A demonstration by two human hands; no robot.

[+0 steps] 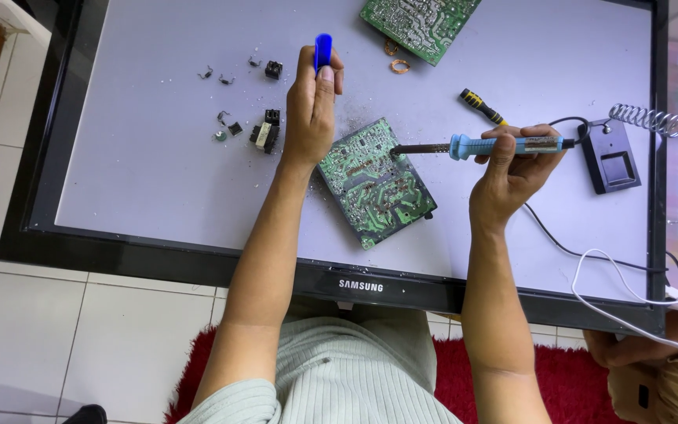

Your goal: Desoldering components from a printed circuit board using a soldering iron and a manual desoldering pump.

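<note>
A green circuit board [376,182] lies solder side up on the pale back of a flat screen panel [158,173]. My right hand [512,169] grips a blue-handled soldering iron [484,146], held level, with its tip touching the board's upper right edge. My left hand [310,106] is raised just left of the board and holds a blue tube-shaped tool [323,49] upright.
Several small removed black components [264,133] lie left of my left hand. A second green board [417,23] and copper rings sit at the top. A black iron stand with a coil [614,153], a yellow-black screwdriver [482,106] and cables lie to the right. Another person's hand [653,369] shows at the lower right.
</note>
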